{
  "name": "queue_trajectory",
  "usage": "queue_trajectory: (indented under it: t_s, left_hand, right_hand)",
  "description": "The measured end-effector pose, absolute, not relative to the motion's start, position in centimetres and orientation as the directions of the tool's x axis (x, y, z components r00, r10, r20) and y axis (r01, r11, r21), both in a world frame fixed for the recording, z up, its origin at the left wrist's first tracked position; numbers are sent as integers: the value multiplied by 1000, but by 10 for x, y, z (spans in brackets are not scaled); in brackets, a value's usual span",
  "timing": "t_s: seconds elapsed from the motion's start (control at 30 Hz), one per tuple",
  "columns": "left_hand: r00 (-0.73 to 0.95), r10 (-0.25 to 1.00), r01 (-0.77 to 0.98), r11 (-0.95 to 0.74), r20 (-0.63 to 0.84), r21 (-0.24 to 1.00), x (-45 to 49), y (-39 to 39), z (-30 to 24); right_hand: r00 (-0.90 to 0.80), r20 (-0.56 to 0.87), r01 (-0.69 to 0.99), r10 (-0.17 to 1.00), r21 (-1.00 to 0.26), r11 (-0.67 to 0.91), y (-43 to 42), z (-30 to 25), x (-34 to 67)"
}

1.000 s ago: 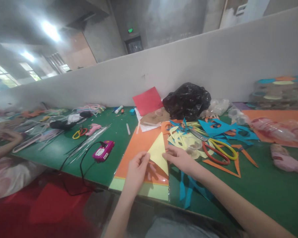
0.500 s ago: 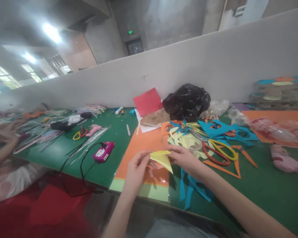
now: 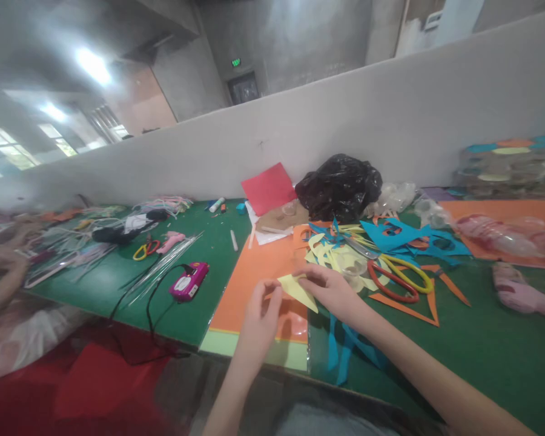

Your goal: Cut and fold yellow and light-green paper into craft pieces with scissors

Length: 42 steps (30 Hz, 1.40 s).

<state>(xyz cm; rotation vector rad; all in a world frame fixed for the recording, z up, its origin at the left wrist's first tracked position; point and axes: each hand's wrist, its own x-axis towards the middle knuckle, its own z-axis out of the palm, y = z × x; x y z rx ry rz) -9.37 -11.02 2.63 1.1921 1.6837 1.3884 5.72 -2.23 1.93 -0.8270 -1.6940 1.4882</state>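
The right hand (image 3: 329, 290) pinched the yellow paper (image 3: 303, 295) near its far right edge, thumb and fingers pressed together on it. The left hand (image 3: 258, 309) was curled at the paper's left corner, a gap showing behind its thumb; whether its fingertips gripped the corner or only met it, I could not tell. The paper hung between the two hands, its pointed end toward the near right, just above the orange sheet (image 3: 258, 266). Holding it by the edges probably kept its middle uncovered, and the thin stock likely needed only a light pinch.

The orange sheet overlapped a pale green sheet (image 3: 254, 350) at the near edge of the surface (image 3: 481, 357), perhaps placed there to be within easy reach. To the right, the scissors (image 3: 366, 249) rested among yellow scraps (image 3: 324, 251) and blue scraps (image 3: 395, 233), their handles toward the near right, which would suit the right hand. The black bag (image 3: 340, 188) sat at the far side, seemingly out of the way.
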Motion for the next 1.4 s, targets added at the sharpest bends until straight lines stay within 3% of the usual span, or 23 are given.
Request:
queue_trajectory:
  t_s: [0.13, 0.23, 0.33, 0.5, 0.73, 1.4]
  left_hand:
    - [-448, 867, 502, 41, 219, 864, -90, -110, 20]
    - [-331, 893, 704, 19, 304, 710, -92, -112, 18]
    - [-207, 936, 775, -20, 284, 632, -95, -114, 20]
    - [-247, 957, 655, 51, 149, 754, -95, -117, 27]
    - [-285, 956, 452, 71, 68, 889, -91, -115, 32]
    - [-330, 935, 395, 12, 130, 918, -89, -109, 33]
  right_hand:
    - [-547, 198, 71, 814, -957, 281, -25, 14, 57]
    - [-610, 212, 113, 763, -930, 349, -28, 11, 58]
    - [-646, 184, 168, 741, -913, 373, -31, 10, 60]
    - [-625, 155, 182, 765, -924, 336, -33, 11, 63]
    - [-632, 170, 177, 756, -918, 355, -33, 16, 62]
    - [-665, 156, 171, 731, -920, 353, -34, 16, 63]
